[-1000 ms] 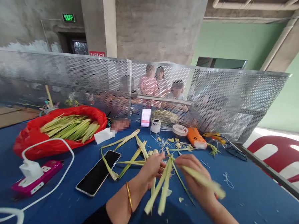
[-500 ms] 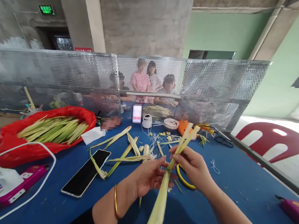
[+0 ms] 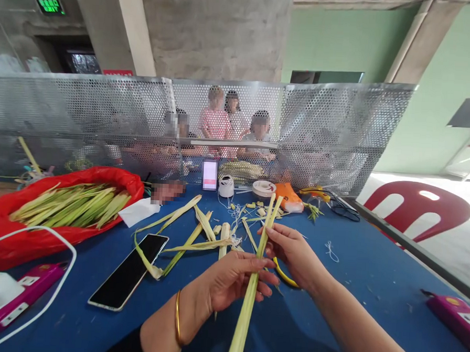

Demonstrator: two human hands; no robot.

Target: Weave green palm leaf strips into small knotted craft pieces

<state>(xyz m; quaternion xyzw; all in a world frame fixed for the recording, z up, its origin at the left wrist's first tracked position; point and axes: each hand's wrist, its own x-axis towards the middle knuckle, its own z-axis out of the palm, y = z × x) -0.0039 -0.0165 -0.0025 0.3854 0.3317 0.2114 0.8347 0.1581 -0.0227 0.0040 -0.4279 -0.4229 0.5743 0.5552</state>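
Note:
A long pale green leaf bundle (image 3: 244,313) slants up from the bottom edge, its top split into two strips. My left hand (image 3: 233,281), with a gold bangle at the wrist, is closed round its middle, thumb on top. Higher up, my right hand (image 3: 288,249) pinches the bundle just below the split. A yellow ring-like item (image 3: 285,275) lies partly hidden behind my right hand. Loose leaf strips (image 3: 194,242) and white string (image 3: 238,218) lie on the blue table (image 3: 370,309) beyond my hands.
A red bag (image 3: 74,241) of leaves sits at the left, near a purple power strip (image 3: 27,296) and a phone (image 3: 129,273). A thread spool (image 3: 226,186), tape roll (image 3: 264,188) and orange packet (image 3: 288,197) stand farther back. People (image 3: 215,123) are behind a perforated screen (image 3: 320,122).
My left hand has closed round the leaf bundle, where its fingers were looser before. My right hand has shifted slightly left along with the bundle's top. The whole view has turned slightly right.

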